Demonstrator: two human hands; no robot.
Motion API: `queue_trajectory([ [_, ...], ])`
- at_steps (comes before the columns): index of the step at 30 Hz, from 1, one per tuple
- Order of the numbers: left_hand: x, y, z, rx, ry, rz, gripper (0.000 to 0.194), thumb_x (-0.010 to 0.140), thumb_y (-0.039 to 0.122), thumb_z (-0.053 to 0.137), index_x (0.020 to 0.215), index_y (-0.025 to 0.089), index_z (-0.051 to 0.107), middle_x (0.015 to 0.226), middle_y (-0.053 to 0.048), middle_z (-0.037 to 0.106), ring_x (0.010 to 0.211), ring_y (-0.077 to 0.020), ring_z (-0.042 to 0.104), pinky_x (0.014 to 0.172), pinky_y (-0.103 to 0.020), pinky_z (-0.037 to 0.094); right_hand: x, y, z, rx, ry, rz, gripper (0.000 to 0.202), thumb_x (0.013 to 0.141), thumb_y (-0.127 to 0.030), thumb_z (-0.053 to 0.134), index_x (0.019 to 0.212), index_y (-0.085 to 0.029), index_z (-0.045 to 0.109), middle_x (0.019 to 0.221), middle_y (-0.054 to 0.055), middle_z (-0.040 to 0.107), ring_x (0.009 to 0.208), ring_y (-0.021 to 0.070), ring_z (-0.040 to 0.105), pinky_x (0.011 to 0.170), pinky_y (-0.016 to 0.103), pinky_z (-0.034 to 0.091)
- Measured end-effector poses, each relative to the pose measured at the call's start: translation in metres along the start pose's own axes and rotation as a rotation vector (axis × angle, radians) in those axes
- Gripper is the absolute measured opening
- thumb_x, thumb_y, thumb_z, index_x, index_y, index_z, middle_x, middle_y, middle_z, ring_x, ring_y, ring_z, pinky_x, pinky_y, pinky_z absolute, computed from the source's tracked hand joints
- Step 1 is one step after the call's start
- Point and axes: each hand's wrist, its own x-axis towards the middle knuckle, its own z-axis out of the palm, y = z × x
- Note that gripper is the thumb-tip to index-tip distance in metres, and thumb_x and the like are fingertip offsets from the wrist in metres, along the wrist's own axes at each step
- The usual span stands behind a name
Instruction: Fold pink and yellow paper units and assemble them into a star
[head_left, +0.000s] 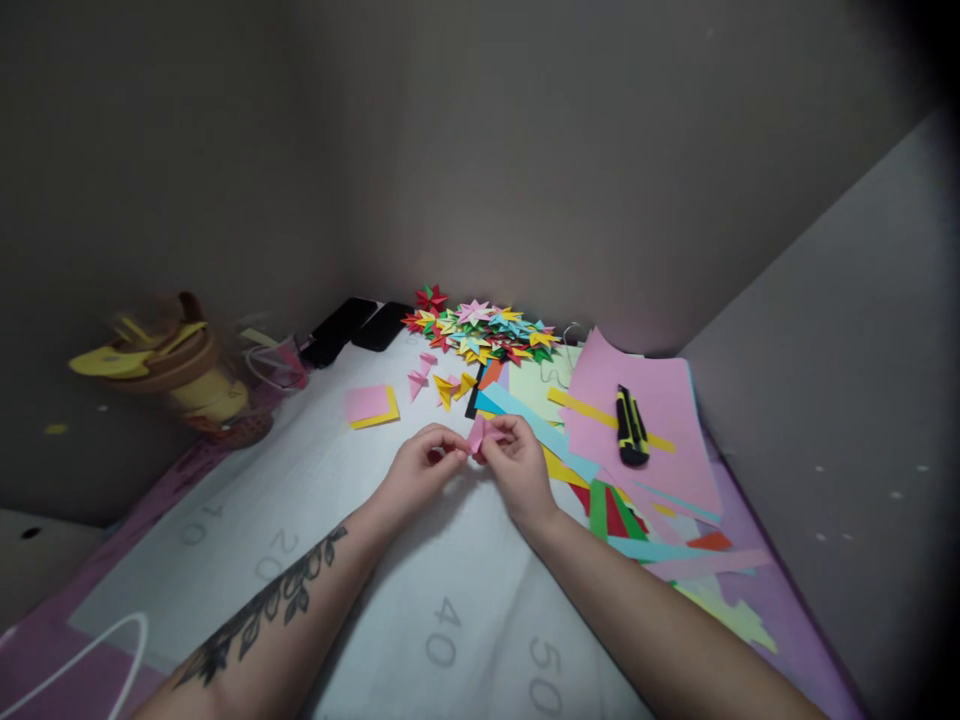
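Observation:
Between my two hands, above the white numbered sheet [375, 620], is a small folded piece of pink paper [478, 434]. My left hand [427, 462] pinches its left edge between thumb and fingertips. From the other side, my right hand [517, 465] grips it with thumb and index finger. Just beyond my hands lie small folded pink pieces [418, 383] and folded yellow pieces [444, 392]. A stack of square pink and yellow papers [369, 404] sits to the left of them.
Behind is a heap of colourful folded-paper stars [480, 330]. Two dark phones [381, 327] lie left of it. On the right, a utility knife [631, 425] rests on pink sheets [675, 400], near loose paper strips [637, 550]. A brown pot [180, 360] stands far left.

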Motion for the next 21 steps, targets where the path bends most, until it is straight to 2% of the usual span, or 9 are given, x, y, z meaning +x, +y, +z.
queue_trajectory([
  [2,0.0003,0.0003,-0.0001,0.020,0.019,0.024,0.012,0.076,0.027,0.061,0.078,0.018,0.069,0.087,-0.006,0.065,0.084,-0.0183,0.059,0.074,-0.027,0.044,-0.0007,0.0001,0.0005,0.029,-0.013,0.015,0.019,0.074,-0.022,0.061,0.089,-0.021,0.050,0.070,-0.005,0.057,0.058,0.0102,0.057,0.057,0.023,0.048],
  [4,0.0003,-0.0002,0.0006,-0.020,0.011,-0.012,0.013,0.076,0.026,0.060,0.080,0.017,0.069,0.087,-0.006,0.066,0.082,-0.0180,0.060,0.074,-0.028,0.044,-0.0015,0.0002,0.0011,0.036,-0.028,0.020,0.021,0.073,-0.023,0.063,0.090,-0.022,0.049,0.071,-0.005,0.058,0.058,0.0105,0.059,0.059,0.024,0.049],
  [7,0.0000,-0.0014,0.0025,-0.088,0.033,-0.081,0.012,0.074,0.025,0.061,0.082,0.016,0.065,0.079,-0.004,0.067,0.071,-0.0150,0.059,0.066,-0.026,0.044,-0.0028,-0.0006,0.0024,0.023,-0.046,0.007,0.023,0.073,-0.024,0.064,0.090,-0.021,0.050,0.071,-0.005,0.059,0.058,0.0109,0.061,0.060,0.024,0.050],
  [10,-0.0003,-0.0019,0.0028,-0.062,0.107,-0.080,0.005,0.071,0.020,0.061,0.075,0.016,0.062,0.072,-0.001,0.064,0.064,-0.0129,0.057,0.060,-0.023,0.042,-0.0033,-0.0018,0.0032,0.015,-0.047,0.008,0.023,0.072,-0.025,0.065,0.089,-0.021,0.050,0.072,-0.004,0.060,0.057,0.0107,0.061,0.059,0.024,0.050],
  [16,-0.0009,-0.0023,-0.0003,0.116,0.122,0.017,0.017,0.074,0.017,0.053,0.078,0.019,0.069,0.081,-0.004,0.069,0.075,-0.0160,0.061,0.068,-0.026,0.046,-0.0005,0.0018,0.0000,0.085,-0.027,0.044,0.025,0.074,-0.026,0.065,0.092,-0.022,0.047,0.070,-0.005,0.061,0.058,0.0104,0.061,0.060,0.023,0.050],
  [21,-0.0023,-0.0002,0.0041,0.079,0.107,-0.011,0.013,0.070,0.023,0.064,0.081,0.018,0.069,0.084,-0.005,0.069,0.076,-0.0180,0.062,0.064,-0.026,0.049,0.0011,0.0045,-0.0005,0.133,-0.013,0.055,0.027,0.074,-0.026,0.064,0.093,-0.023,0.046,0.068,-0.006,0.062,0.058,0.0114,0.062,0.060,0.024,0.050],
])
